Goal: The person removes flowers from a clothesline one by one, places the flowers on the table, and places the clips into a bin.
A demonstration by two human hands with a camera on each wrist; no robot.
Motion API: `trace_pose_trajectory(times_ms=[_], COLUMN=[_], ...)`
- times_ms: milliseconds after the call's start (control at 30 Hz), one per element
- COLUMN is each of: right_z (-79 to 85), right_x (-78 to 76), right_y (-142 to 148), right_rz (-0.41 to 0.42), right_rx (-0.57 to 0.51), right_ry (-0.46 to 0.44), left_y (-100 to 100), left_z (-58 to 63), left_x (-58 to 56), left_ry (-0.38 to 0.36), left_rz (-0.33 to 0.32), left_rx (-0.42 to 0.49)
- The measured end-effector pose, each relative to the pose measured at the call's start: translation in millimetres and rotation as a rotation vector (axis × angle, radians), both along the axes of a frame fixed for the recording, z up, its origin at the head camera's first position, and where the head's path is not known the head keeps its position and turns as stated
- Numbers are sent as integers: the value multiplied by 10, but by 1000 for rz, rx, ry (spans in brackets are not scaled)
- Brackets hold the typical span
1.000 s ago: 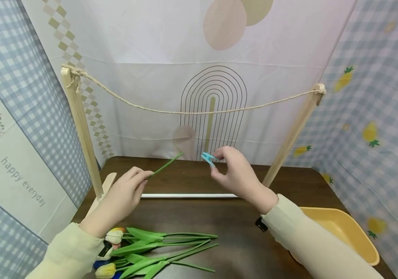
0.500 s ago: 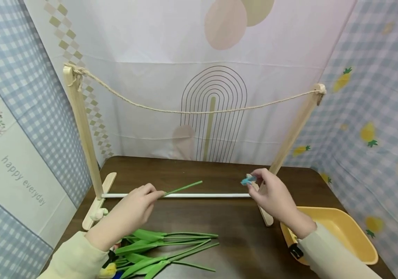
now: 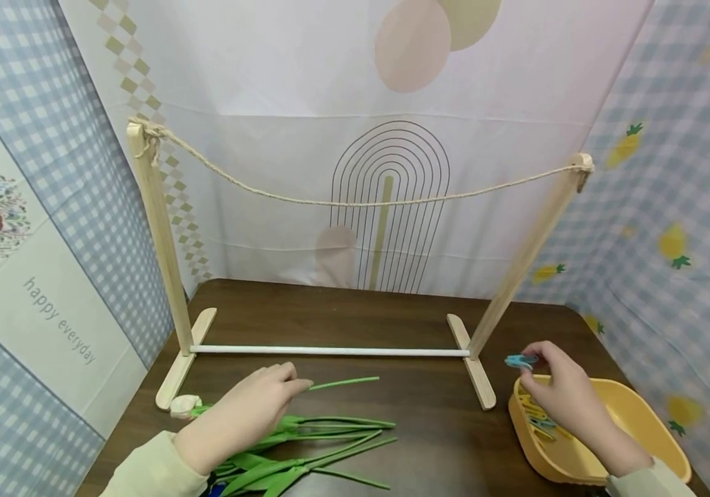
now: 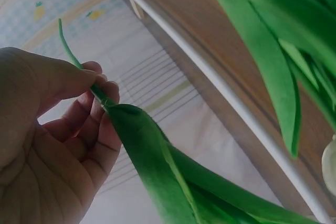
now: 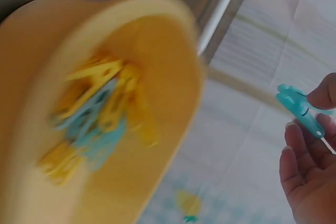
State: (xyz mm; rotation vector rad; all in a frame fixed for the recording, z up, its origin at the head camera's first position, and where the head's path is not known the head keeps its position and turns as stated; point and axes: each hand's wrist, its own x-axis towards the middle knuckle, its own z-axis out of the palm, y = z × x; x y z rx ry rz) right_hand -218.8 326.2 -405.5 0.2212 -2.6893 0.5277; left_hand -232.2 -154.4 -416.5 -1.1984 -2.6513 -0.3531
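My left hand [image 3: 249, 407] pinches an artificial tulip by its green stem [image 3: 345, 382], between thumb and fingertips. Its white bloom [image 3: 185, 406] shows left of the wrist, low over the table; broad leaves [image 4: 152, 150] hang below the grip in the left wrist view. Below that hand lie several more tulips [image 3: 355, 424], stems pointing right. Over the left rim of a yellow basin [image 3: 647, 414], my right hand [image 3: 569, 393] holds a blue clothespin [image 3: 519, 361] between thumb and fingers. Several yellow and blue clothespins [image 5: 100, 108] lie inside the basin.
A wooden stand with a left post [image 3: 165, 241] and right post [image 3: 529, 255] rises from the table [image 3: 429, 442]. A sagging rope [image 3: 355, 204] links the post tops, and a white rod [image 3: 330, 351] joins the feet. Printed cloth [image 3: 280, 83] hangs behind.
My right hand has moved right and down with the clothespin, from mid-stand to the basin. My left hand has lowered the tulip toward the other flowers and shifted slightly right.
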Motion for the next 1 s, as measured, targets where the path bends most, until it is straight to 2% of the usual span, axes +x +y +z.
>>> trace_pose_trajectory(times_ms=[233,400,533,767,867,1000], right_z=[-121,-223,-283,-362,-399,-453], right_x=[76,99,102,100,83,55], right_y=[305,471,543,649,701,750], right_rz=[-80,-129,-147,-162,-157,-165], right_rx=[-31,-15,2,11,14,22], right_ry=[-215,-338,-381,-378,-430,-542], left_y=[67,135,178,217,225,230], left_z=[-81,-180,-282,-439,-486,-522], left_x=[43,64,83,112,118,122], left_ry=[-65,-40,-20,-90,-91,-102], left_rz=[-21,-31,-41,-36,-38,-48], left_rx=[-68,-114,-139,-168,-161,-141])
